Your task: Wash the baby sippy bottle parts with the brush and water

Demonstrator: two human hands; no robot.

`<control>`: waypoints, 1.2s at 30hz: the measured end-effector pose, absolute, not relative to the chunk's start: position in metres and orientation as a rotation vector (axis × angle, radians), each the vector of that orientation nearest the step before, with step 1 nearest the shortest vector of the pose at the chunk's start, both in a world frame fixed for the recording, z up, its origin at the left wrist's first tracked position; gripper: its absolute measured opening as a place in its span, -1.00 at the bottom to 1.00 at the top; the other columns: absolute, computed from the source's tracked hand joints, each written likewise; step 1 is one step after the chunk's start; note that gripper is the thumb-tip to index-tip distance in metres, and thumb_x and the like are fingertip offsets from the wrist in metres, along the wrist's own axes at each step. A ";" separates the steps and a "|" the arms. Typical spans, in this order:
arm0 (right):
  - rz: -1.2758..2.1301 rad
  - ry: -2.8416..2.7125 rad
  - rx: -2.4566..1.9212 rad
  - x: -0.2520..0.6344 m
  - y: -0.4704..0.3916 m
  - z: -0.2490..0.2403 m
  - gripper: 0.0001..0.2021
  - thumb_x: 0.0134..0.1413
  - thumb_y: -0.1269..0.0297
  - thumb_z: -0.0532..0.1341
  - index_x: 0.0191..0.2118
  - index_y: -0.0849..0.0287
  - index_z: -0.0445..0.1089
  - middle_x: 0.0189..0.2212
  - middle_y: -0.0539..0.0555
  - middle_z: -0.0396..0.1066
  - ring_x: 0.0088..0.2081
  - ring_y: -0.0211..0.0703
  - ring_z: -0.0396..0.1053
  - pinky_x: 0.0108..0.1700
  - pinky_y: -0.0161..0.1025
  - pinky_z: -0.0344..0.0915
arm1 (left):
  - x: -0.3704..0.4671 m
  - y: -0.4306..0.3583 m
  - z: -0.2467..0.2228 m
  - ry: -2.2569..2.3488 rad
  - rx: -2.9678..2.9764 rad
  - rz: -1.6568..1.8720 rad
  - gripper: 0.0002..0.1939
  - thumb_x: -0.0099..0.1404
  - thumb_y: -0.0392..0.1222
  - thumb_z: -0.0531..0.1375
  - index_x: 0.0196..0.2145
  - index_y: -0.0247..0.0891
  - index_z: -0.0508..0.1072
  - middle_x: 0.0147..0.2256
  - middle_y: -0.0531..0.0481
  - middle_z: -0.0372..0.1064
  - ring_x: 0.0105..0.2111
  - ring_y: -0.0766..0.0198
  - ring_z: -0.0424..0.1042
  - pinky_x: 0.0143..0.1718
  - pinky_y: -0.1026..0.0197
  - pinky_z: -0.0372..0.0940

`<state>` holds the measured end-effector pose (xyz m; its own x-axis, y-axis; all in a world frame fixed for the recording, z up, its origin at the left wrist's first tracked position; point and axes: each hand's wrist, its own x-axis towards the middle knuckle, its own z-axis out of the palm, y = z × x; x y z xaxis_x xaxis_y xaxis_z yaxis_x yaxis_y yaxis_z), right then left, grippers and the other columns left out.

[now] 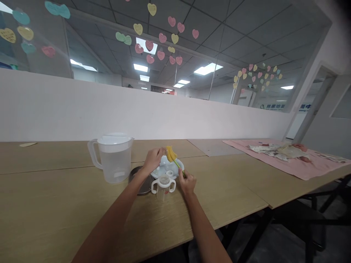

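Note:
My right hand [187, 182] is closed around the green handle of a bottle brush [171, 154], whose yellow sponge head points up and to the left. Close to the sponge, my left hand [153, 159] pinches a small translucent piece [165, 151]; its kind is too small to make out. Below both hands stands a clear baby bottle [163, 185], uncapped, with a white two-handled collar. Behind it lies a pale, shallow dish [178, 174] with small white parts in it. A round metal tray [146, 188] sits partly under my left forearm.
A large translucent pitcher [115, 160] with a white lid stands on the left of the wooden table [68, 204]. A flat pale object [28, 144] lies far left. On the right, a pink cloth [301, 170] bears a doll [294, 150] and fabrics. A white wall [82, 109] rises behind.

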<state>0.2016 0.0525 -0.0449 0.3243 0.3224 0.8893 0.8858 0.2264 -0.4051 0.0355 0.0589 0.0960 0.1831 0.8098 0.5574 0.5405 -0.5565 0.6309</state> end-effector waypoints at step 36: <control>-0.632 -1.377 -1.328 0.203 0.046 -0.042 -0.47 0.19 0.02 -0.04 -0.71 0.19 0.23 -0.76 -0.02 0.19 -0.64 -0.35 0.11 -0.51 -0.35 -0.04 | 0.020 0.073 0.118 0.641 1.099 1.400 -0.85 0.25 -0.18 0.13 -0.37 -0.30 0.42 -0.13 -0.14 0.42 -0.05 0.24 0.37 -0.07 0.25 0.27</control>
